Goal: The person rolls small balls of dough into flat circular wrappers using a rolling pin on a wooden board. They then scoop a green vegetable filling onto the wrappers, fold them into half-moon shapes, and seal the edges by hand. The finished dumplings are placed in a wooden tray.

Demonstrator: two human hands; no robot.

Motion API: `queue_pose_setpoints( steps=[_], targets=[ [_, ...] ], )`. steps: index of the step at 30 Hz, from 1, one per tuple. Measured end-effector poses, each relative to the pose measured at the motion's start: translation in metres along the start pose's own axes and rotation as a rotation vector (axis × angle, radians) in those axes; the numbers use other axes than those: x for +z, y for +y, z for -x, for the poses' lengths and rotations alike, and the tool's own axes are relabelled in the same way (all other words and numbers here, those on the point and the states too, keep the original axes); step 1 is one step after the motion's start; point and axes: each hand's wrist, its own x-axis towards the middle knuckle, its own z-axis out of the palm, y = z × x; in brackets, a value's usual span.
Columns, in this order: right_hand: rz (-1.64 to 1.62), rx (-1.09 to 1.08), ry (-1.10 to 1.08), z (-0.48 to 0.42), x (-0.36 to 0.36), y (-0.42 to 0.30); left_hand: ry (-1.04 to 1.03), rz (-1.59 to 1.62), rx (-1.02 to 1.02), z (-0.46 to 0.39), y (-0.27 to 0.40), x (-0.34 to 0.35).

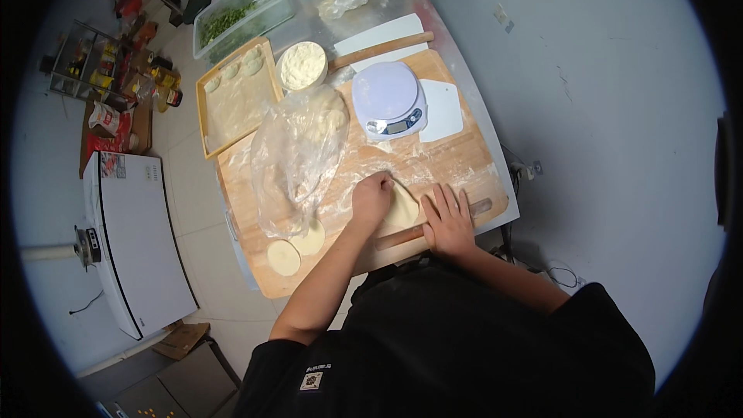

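My left hand (372, 198) pinches the upper edge of a thin sheet of dough (402, 209) and lifts it off the floured wooden board (360, 165). My right hand (450, 223) lies palm down just right of the sheet, its fingers spread. Under that palm runs what looks like a wooden rolling pin (400, 237), its middle hidden by the hand. Two flat dough rounds (284, 258) lie at the board's near left corner, one partly under a clear plastic bag (296, 157). Pale dough (328, 119) shows through the bag.
Behind stand a kitchen scale (386, 93), white scrapers (446, 110), a bowl of flour (302, 65) and a long rolling pin (383, 51). A wooden tray (238, 107) holds several dough pieces. Chopped greens fill part of a plastic tub (273, 8). A wall (603, 98) borders the right.
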Motion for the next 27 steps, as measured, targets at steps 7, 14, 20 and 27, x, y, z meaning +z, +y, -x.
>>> queue_pose_setpoints(
  steps=[7, 14, 20, 27],
  targets=[
    [0.045, 0.024, 0.013, -0.036, 0.008, 0.005, -0.102, -0.134, 0.109, 0.011, -0.005, -0.005],
    [-0.054, -0.079, 0.0, -0.026, 0.0, 0.006, 0.004, 0.064, 0.01, 0.005, -0.01, 0.009],
    [-0.13, -0.228, -0.041, 0.023, -0.003, 0.029, -0.103, 0.503, -0.238, 0.013, -0.036, 0.014],
    [-0.23, -0.218, -0.183, 0.009, -0.03, 0.06, -0.025, 0.703, -0.299, 0.034, -0.049, 0.022]
  ],
)
